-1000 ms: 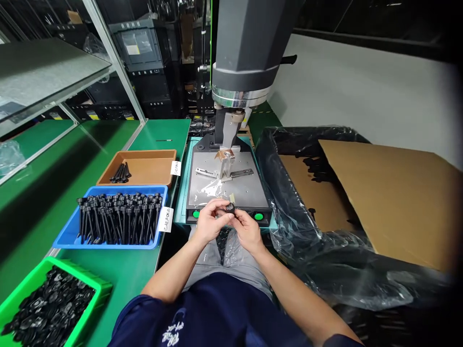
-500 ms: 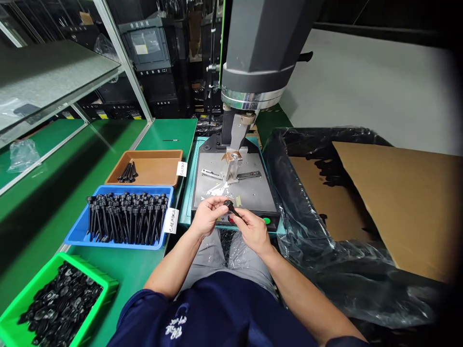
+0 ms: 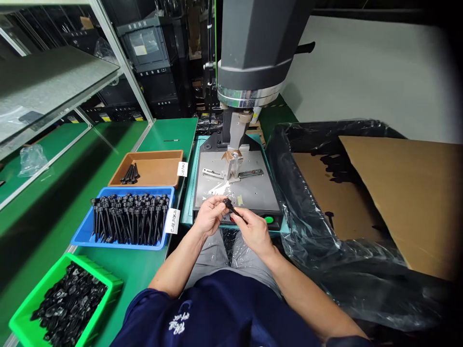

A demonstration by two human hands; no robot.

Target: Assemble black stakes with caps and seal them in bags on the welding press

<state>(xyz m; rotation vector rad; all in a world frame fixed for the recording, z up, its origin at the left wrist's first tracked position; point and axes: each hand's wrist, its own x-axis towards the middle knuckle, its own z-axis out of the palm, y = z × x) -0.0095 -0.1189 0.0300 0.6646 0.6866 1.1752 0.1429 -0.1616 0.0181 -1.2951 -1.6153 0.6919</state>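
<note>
The left hand [image 3: 210, 216] pinches the head [image 3: 227, 203] of a black part [image 3: 231, 207] at that hand's two o'clock; the right hand [image 3: 255, 232] grasps the stem [image 3: 235, 211], which extends from its grip toward ten o'clock.

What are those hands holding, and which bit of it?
A black part: the left hand pinches it at its thicker head, and the right hand grips its thin stem.

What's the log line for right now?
black part: in both hands; left hand: at thick end; right hand: at thin end; metal fixture: beyond hands
</note>
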